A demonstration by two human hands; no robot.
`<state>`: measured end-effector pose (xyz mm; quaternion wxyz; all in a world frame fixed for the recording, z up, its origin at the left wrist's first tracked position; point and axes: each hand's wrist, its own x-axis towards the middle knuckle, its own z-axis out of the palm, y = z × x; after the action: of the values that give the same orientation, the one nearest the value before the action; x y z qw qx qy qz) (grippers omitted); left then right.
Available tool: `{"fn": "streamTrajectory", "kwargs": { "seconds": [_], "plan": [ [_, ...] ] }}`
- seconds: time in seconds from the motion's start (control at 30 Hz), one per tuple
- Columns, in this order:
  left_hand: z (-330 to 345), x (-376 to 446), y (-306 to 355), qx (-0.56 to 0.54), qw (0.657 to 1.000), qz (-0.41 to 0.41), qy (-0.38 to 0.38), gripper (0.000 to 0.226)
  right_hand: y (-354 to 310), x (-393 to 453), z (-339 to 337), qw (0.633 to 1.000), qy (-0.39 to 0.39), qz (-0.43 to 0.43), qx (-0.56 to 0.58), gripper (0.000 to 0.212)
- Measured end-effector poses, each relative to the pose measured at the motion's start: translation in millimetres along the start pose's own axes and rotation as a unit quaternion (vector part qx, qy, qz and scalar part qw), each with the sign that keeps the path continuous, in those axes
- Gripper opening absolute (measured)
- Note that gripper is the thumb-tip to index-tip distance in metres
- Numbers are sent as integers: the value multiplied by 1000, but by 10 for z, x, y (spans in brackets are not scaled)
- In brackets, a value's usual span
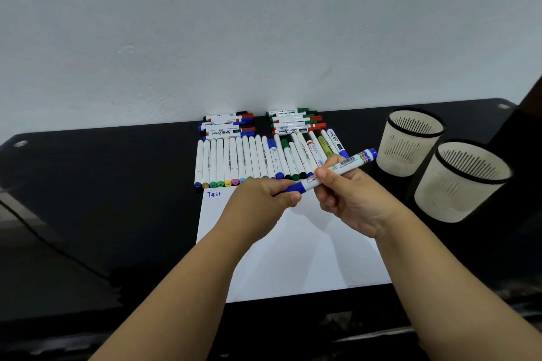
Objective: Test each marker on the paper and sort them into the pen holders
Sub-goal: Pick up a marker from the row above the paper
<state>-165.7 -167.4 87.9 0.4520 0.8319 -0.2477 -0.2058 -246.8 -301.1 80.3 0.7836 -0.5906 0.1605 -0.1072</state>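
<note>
The right hand (349, 193) has its grip curled round the barrel of a white whiteboard marker with blue ends (331, 171), while the left hand (264, 199) pinches its blue cap, likely to uncap or recap it over the white sheet of paper (308, 249). At twelve o'clock lies the row of white markers (249, 160); at two o'clock on the black table (117, 184) stand two cream mesh pen holders (434, 164).

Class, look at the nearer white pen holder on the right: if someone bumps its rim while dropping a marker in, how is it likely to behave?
The nearer holder looks like thin slotted plastic, so it is probably light. It seems to hold nothing, so a bump would likely slide or tip it. Its base is narrower than its rim, which adds to that risk.
</note>
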Motion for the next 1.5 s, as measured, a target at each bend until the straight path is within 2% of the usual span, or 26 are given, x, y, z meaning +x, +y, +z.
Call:
{"fn": "streamTrajectory", "kwargs": {
  "seconds": [0.17, 0.33, 0.53, 0.6, 0.67, 0.73, 0.8, 0.87, 0.93, 1.0, 1.1, 1.17, 1.3, 1.37, 1.5],
  "plan": [
    [63, -12, -52, 73, 994, 50, 62, 33, 14, 12, 50, 998, 57, 23, 9, 10],
    [27, -17, -113, 148, 981, 109, 68, 30, 2, -11, 126, 995, 96, 28, -13, 17],
    [-161, 2, -82, 134, 985, 91, 66, 37, -124, -7, 39, 982, 177, -20, 57, 13],
    [-200, 6, -75, 147, 984, 92, 51, 38, -175, -10, -58, 983, 182, -35, 16, 13],
    [-210, 12, -62, 163, 981, 103, 32, 38, -232, -25, -135, 977, 174, -43, -114, 16],
    [-191, 27, -34, 178, 977, 116, 23, 37, -303, -40, -166, 935, 143, -63, -318, 12],
    [-144, 55, 15, 179, 975, 127, 23, 36, -372, -35, -180, 838, 100, -110, -524, 8],
    [-76, 101, 79, 179, 974, 137, 26, 34, -427, -24, -172, 742, 69, -141, -652, 18],
    [-10, 145, 143, 173, 973, 148, 28, 33, -454, -12, -181, 690, 46, -153, -706, 26],
    [69, 200, 198, 155, 973, 167, 29, 34, -433, 0, -252, 661, 39, -180, -727, 31],
    [192, 299, 241, 102, 979, 175, 27, 41, -404, 18, -440, 622, 73, -208, -752, 34],
    [291, 394, 219, 87, 982, 169, 13, 44, -427, 28, -593, 619, 104, -203, -752, 34],
    [534, 590, 18, 156, 973, 160, -54, 49, -570, 30, -826, 690, 190, -193, -671, 26],
    [656, 675, -110, 217, 958, 157, -103, 55, -661, 36, -918, 702, 229, -198, -645, 24],
    [784, 796, -324, 309, 919, 172, -172, 63, -818, 52, -1059, 712, 251, -196, -626, 22]
  ]
}}
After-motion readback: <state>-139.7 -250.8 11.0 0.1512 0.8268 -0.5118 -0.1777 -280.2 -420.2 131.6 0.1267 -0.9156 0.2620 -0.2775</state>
